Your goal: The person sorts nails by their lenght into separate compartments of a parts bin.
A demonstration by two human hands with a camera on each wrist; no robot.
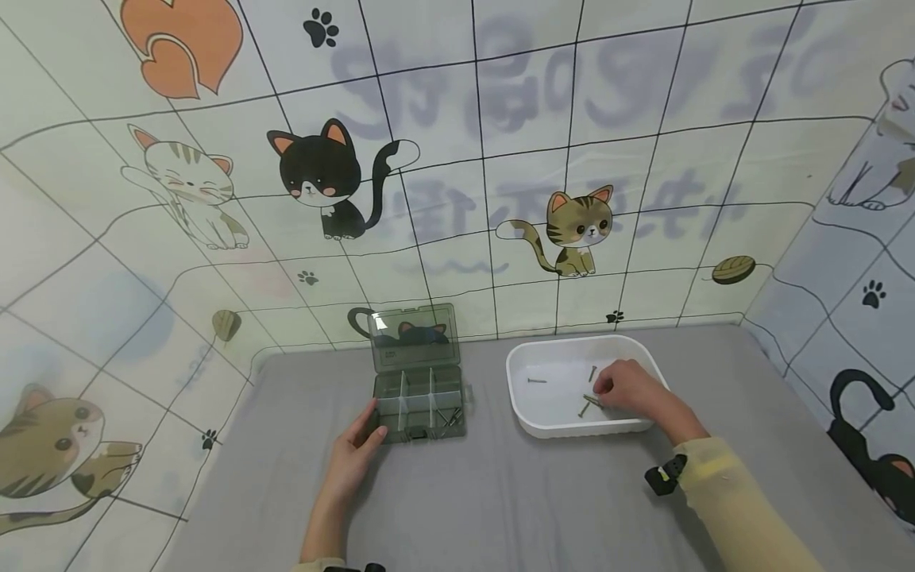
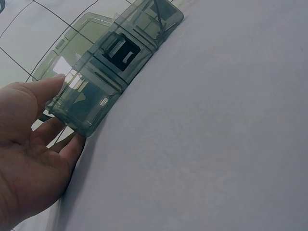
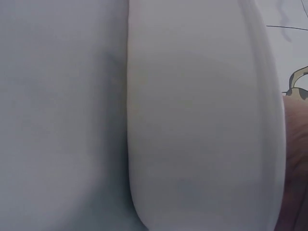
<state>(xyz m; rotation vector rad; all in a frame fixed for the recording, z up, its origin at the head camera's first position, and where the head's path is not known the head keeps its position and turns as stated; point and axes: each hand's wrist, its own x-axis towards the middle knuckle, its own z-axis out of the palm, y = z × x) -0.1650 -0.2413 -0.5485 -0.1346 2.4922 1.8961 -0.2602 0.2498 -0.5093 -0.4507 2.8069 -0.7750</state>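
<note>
A green see-through compartment box [image 1: 418,368] stands with its lid raised at the back. My left hand [image 1: 352,449] holds its left front corner; in the left wrist view the thumb [image 2: 50,89] lies at the upper edge and the other fingers lie along the side. Several screws [image 1: 449,416] lie in the front right compartment. My right hand [image 1: 632,389] reaches into a white tray [image 1: 529,425], fingertips bent down beside a few loose screws [image 1: 592,401]. Whether it pinches one I cannot tell. The tray wall [image 3: 202,115] hides those fingers in the right wrist view.
Both containers stand on a grey cloth-covered table [image 1: 493,500], the tray to the right of the box. A cat-printed curtain [image 1: 457,238] rises behind them and along both sides. More screws [image 1: 537,380] lie apart on the tray's left side.
</note>
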